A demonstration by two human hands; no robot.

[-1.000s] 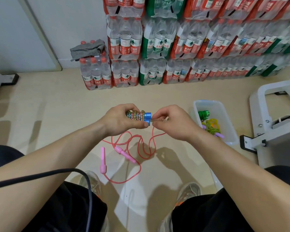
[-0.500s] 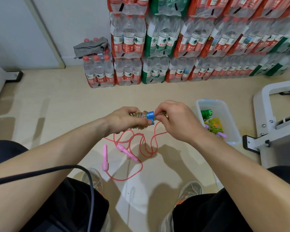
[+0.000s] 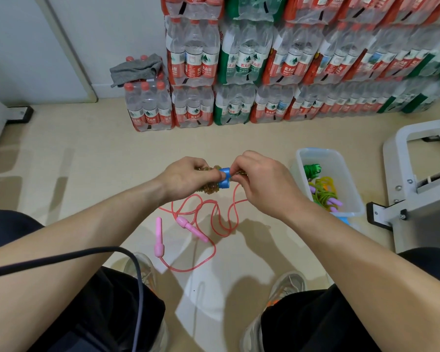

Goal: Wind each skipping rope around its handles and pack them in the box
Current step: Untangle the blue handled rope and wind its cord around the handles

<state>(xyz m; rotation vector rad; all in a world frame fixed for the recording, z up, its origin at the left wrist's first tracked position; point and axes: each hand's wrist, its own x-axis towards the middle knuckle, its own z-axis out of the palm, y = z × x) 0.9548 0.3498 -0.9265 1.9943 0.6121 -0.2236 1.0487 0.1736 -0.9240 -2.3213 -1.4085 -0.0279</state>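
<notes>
My left hand [image 3: 188, 177] grips a beaded skipping rope [image 3: 210, 190] wound into a bundle around its blue-ended handles [image 3: 224, 177], held above the floor. My right hand [image 3: 262, 182] pinches the bundle's right end, just past the blue caps. Below on the floor lies a pink skipping rope [image 3: 215, 226], loose and unwound, with its two pink handles [image 3: 158, 237] side by side. At the right stands a clear plastic box [image 3: 341, 171] holding a green wound rope [image 3: 313, 170] and a yellow-green rope with purple handles [image 3: 325, 191].
Stacked packs of bottled water [image 3: 239, 72] line the wall ahead, a grey cloth [image 3: 135, 68] on one pack. A white metal frame [image 3: 417, 179] stands at the right. A black cable [image 3: 87, 255] crosses my left forearm. My shoes [image 3: 285, 285] rest on the floor below.
Both hands have shifted slightly right and up with the beaded bundle. My right hand's fingers have moved over the bundle's end by the blue caps. The pink rope has not moved.
</notes>
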